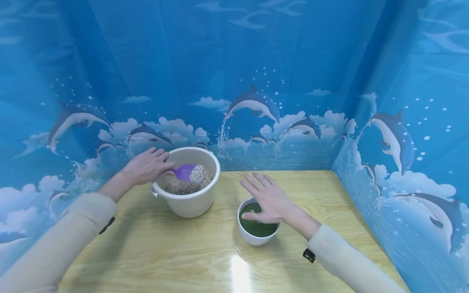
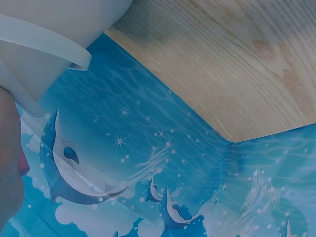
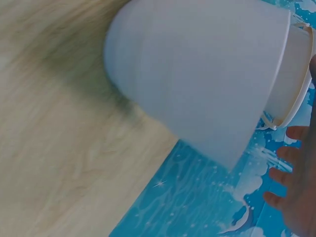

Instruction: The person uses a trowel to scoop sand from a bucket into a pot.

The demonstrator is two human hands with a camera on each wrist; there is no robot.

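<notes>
My left hand (image 1: 148,167) grips the handle of a small purple shovel (image 1: 184,172) over the rim of a white bucket (image 1: 190,204). Pale granules (image 1: 198,173) lie on the shovel's blade, and more grey-brown granules (image 1: 182,187) fill the bucket's bottom. In the left wrist view only part of that hand (image 2: 9,163) shows, at the left edge. With fingers spread, my right hand (image 1: 269,201) hovers over a white pot (image 1: 255,240). Inside the pot is a dark green surface (image 1: 261,230) with a few pale specks, partly hidden by the hand.
Both containers stand on a light wood-patterned table (image 1: 176,252), the bucket to the left and farther back. A blue dolphin-print curtain (image 1: 234,61) encloses the table at the back and sides. The bucket's white carrying handle (image 2: 49,42) hangs against its side.
</notes>
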